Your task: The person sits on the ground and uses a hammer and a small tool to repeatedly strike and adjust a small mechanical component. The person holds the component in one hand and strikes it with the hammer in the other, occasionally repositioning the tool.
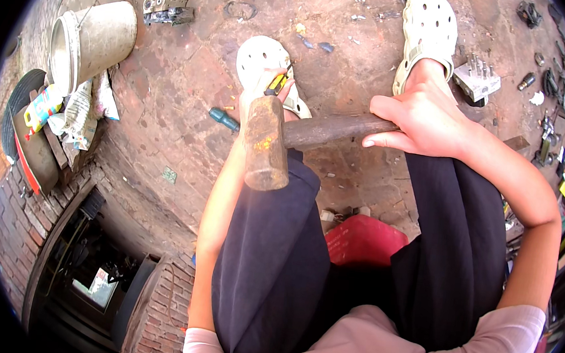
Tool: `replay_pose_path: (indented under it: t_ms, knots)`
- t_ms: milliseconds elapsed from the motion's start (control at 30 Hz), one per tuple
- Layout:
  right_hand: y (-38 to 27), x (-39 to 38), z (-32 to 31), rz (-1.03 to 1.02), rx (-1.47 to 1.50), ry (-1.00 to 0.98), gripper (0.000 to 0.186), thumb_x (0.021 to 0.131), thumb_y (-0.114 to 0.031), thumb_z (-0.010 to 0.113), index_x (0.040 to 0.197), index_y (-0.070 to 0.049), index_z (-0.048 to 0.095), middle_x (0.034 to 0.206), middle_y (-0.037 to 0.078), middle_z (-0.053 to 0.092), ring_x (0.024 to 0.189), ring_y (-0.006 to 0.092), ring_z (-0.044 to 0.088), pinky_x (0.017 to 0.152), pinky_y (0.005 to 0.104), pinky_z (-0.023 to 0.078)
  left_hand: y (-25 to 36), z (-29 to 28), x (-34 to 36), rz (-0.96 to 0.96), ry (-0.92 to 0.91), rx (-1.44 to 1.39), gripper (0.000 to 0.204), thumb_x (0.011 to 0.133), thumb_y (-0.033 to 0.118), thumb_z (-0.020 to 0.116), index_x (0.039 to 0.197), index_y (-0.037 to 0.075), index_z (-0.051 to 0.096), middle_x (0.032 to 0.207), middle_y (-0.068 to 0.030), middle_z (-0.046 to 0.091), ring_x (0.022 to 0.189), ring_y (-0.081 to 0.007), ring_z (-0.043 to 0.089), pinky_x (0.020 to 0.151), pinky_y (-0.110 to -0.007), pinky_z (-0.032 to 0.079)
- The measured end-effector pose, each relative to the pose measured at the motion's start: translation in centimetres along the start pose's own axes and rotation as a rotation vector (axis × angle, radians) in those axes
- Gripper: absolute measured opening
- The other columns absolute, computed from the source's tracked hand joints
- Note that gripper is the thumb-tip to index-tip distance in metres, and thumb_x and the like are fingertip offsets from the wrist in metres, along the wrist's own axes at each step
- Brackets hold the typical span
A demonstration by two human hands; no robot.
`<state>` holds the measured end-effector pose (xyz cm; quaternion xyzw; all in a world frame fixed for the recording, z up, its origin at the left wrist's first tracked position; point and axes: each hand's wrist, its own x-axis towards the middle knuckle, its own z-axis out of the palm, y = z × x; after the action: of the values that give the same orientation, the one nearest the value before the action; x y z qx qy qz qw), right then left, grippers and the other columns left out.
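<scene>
My right hand [422, 124] is closed round the wooden handle of a heavy hammer [268, 145], which lies level across the space between my knees. Its rusty block head, with worn orange spots, hangs above my left knee and forearm. Partly behind that head, my left hand [258, 85] has its fingers closed on a small yellow-and-black tool [276, 84] whose exact kind I cannot make out. A teal tool handle [223, 119] shows beside my left wrist, seemingly on the ground.
A dirty white bucket [104, 36] lies tipped over at the left, near bags and a tyre [19, 112]. Metal engine parts [168, 7] rest at the far left, another metal block [477, 79] beside my right clog [430, 29]. Several loose parts litter the right. Something red [365, 239] sits beneath me.
</scene>
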<state>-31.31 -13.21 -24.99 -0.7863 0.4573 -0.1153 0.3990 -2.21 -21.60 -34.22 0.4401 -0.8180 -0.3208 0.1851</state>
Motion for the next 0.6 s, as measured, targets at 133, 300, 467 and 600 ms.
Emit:
replay_pose_path:
  t_ms: [133,300,467,600]
  knots:
    - [0.2,-1.5,0.0,-0.026,0.005,0.061,0.045,0.089,-0.051,0.061,0.082,-0.007,0.050,0.059,0.013,0.059,0.057,0.0348,0.062,0.052,0.0438,0.047,0.0,1.8,0.5,0.010,-0.049,-0.035,0.026,0.081,0.001,0.074,0.104,0.006,0.063,0.088,-0.0114,0.064,0.075,-0.0239,0.065,0.067,-0.030,0.052]
    - [0.1,0.5,0.2,0.136,-0.154,-0.007,0.045,0.088,-0.049,0.062,0.083,-0.006,0.054,0.058,0.013,0.059,0.060,0.0350,0.063,0.055,0.0446,0.049,0.2,1.0,0.1,-0.032,-0.040,-0.075,0.023,0.083,0.002,0.072,0.104,0.007,0.064,0.088,-0.0124,0.064,0.075,-0.0232,0.065,0.069,-0.030,0.052]
    - [1.2,-0.5,1.0,0.066,-0.137,-0.064,0.045,0.089,-0.049,0.061,0.083,-0.005,0.053,0.058,0.013,0.059,0.061,0.0360,0.064,0.056,0.0447,0.049,-0.1,1.3,-0.2,-0.120,-0.002,-0.065,0.022,0.082,0.006,0.074,0.102,0.008,0.066,0.088,-0.0109,0.066,0.078,-0.0226,0.067,0.069,-0.029,0.052]
    - [2.0,-1.9,1.2,0.044,-0.170,-0.087,0.044,0.087,-0.049,0.062,0.081,-0.007,0.054,0.059,0.011,0.060,0.062,0.0351,0.064,0.055,0.0456,0.048,-1.6,1.1,-1.1,-0.164,0.048,-0.195,0.021,0.082,0.006,0.075,0.102,0.004,0.069,0.089,-0.0100,0.068,0.081,-0.0202,0.067,0.072,-0.029,0.052]
